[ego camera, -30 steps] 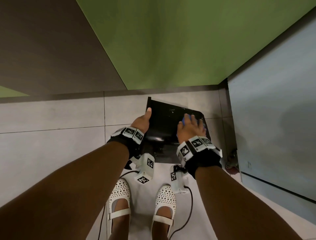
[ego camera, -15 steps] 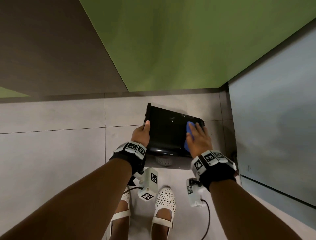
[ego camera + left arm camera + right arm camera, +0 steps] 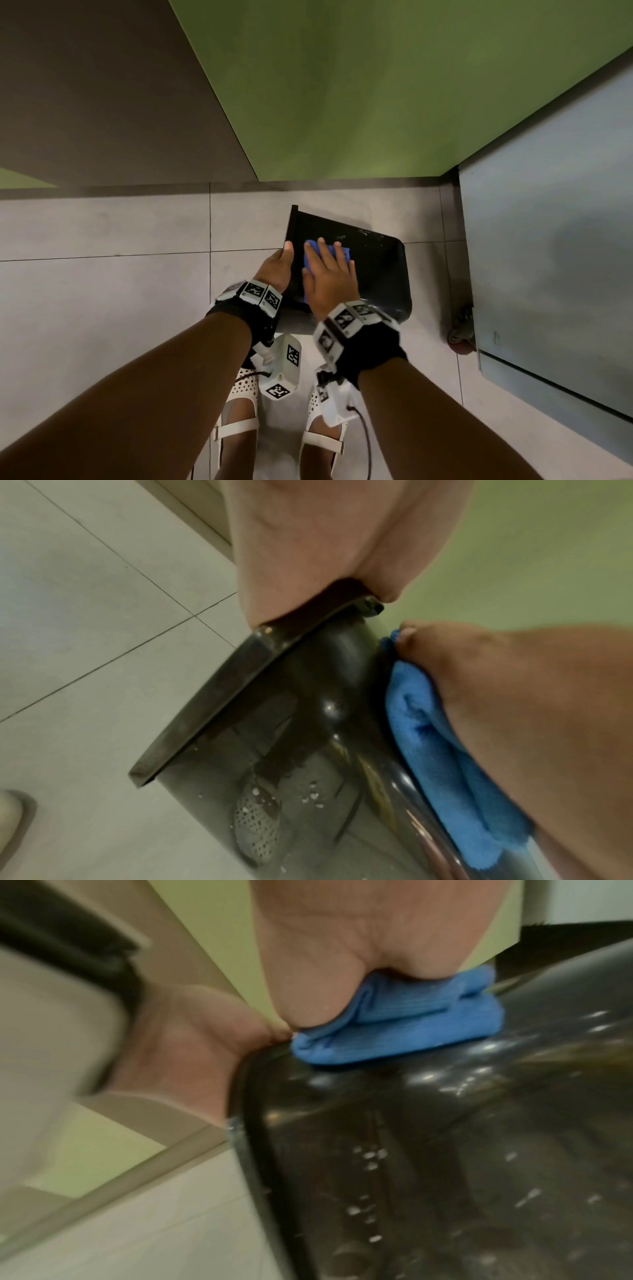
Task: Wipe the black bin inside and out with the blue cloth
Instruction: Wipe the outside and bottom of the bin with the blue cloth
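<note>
We have the bin tipped on its side over the floor, its open end turned to our left, so that one outer wall faces up and takes the wipe. Our left hand grips the rim: the thumb lies along the edge and the fingers curl round it out of sight, which, we judge, keeps the glossy plastic from sliding or rolling under pressure. Our right hand lies flat on the cloth, fingers straight and spread, pressing the folded pad against the upper wall close to the rim; a flat palm spreads the load over the whole fold.

In the left wrist view the cloth is sandwiched between hand and wall. Pale specks dot the side wall below it, so we reckon that face is not yet done.

The inside of the bin is hidden from all views, so we cannot tell whether it is clean. The far wall and the base are unseen too. The right wrist view is blurred. Our feet stand just behind the bin, partly covered by the wrist cameras.
</note>
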Demonstrator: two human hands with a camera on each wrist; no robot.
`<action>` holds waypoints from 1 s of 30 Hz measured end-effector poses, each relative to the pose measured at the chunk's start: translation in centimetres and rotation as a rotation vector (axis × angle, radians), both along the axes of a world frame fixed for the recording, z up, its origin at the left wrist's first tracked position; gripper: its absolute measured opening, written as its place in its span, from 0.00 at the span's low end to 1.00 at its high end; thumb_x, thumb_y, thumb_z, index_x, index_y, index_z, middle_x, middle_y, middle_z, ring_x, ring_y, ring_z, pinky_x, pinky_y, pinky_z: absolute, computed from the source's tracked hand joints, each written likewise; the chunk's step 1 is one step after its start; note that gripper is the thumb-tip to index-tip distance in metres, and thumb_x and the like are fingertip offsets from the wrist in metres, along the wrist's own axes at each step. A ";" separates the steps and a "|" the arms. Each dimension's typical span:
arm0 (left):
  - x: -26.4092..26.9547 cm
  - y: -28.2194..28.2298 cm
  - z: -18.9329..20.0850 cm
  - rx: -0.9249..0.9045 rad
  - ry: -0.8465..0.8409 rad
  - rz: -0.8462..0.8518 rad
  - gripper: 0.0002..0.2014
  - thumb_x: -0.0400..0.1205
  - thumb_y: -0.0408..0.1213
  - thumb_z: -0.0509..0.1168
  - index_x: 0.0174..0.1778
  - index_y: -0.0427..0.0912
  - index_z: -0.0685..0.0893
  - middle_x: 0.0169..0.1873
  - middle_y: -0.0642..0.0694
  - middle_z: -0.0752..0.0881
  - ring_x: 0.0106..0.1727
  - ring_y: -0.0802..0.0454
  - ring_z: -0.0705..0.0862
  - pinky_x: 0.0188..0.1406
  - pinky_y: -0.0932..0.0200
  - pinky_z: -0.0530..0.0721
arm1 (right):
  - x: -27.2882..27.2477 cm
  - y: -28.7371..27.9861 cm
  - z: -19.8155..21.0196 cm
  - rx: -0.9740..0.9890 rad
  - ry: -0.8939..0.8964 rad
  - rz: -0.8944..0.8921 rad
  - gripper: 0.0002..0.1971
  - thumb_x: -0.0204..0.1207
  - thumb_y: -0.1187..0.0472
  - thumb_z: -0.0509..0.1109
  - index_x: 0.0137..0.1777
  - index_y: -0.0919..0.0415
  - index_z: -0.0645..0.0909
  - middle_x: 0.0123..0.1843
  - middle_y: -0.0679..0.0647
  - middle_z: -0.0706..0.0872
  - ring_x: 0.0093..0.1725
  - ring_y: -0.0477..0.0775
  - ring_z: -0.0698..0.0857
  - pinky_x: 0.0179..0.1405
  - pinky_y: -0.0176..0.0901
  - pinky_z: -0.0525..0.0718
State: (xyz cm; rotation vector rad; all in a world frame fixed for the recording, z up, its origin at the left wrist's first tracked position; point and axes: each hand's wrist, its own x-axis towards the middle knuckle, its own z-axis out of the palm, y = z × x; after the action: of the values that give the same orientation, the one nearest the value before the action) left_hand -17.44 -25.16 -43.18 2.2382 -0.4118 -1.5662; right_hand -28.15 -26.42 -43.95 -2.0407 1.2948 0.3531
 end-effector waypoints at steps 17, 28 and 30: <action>0.3 1.5 -1.3 0.006 0.196 0.165 0.30 0.84 0.58 0.44 0.75 0.43 0.68 0.74 0.43 0.73 0.74 0.43 0.72 0.78 0.43 0.66 | -7.8 -3.1 -2.9 0.024 0.197 -0.687 0.27 0.85 0.49 0.48 0.82 0.48 0.45 0.85 0.56 0.48 0.82 0.67 0.49 0.81 0.58 0.52; 1.5 -0.3 -2.7 -0.130 0.160 0.078 0.29 0.84 0.56 0.42 0.74 0.45 0.70 0.73 0.41 0.75 0.73 0.40 0.73 0.77 0.41 0.67 | -5.0 0.3 -3.8 -0.208 0.214 -0.372 0.25 0.84 0.54 0.51 0.81 0.56 0.58 0.82 0.64 0.58 0.79 0.76 0.56 0.77 0.67 0.62; 1.5 -0.4 -2.9 -0.151 0.136 0.070 0.29 0.84 0.57 0.42 0.73 0.43 0.72 0.72 0.39 0.76 0.73 0.39 0.74 0.77 0.41 0.68 | -2.3 1.1 -3.4 -0.228 0.149 -0.173 0.25 0.77 0.54 0.52 0.72 0.61 0.74 0.73 0.66 0.76 0.70 0.78 0.74 0.65 0.72 0.74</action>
State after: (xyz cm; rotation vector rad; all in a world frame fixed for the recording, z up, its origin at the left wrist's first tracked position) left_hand -15.98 -25.58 -46.09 1.9985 -0.3948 -1.5840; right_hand -30.45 -25.32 -47.30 -2.0998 1.6554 0.2932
